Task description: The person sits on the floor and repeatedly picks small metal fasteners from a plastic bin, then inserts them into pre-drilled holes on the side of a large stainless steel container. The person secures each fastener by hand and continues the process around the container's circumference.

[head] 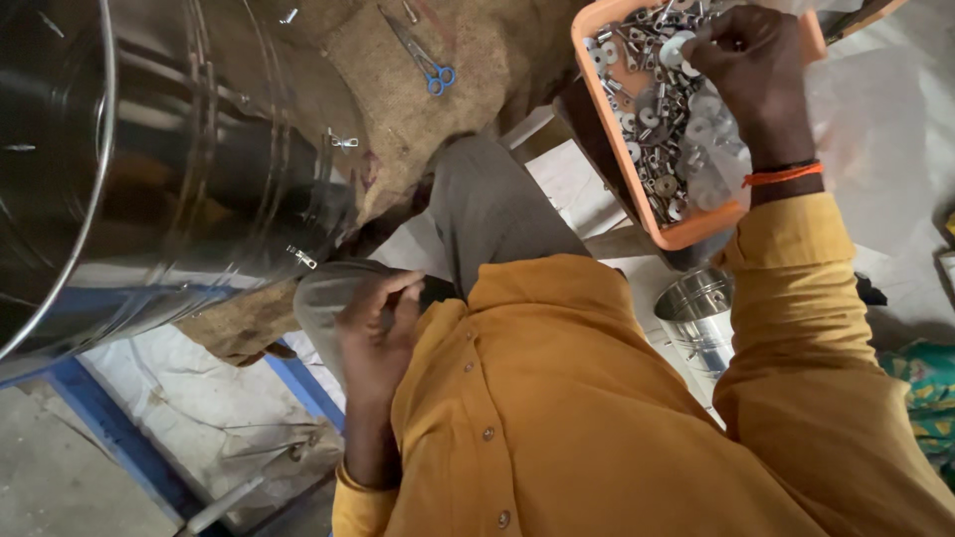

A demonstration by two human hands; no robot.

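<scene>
My right hand (748,70) reaches into an orange plastic tray (696,231) at the top right. The tray holds several metal bolts, rivets and washers. The fingertips are pinched on a pale round washer (675,48) near the tray's far end. An orange thread band circles that wrist. My left hand (376,333) rests with its fingers curled on my grey-trousered knee (328,298), beside a large steel drum (99,159). Whether anything small sits inside those fingers is hidden.
The shiny drum lies on its side on a blue metal frame (109,423), with small clips (301,258) along its rim. Blue-handled scissors (434,72) lie on brown sacking (487,50). A small steel bucket (696,320) stands under the tray.
</scene>
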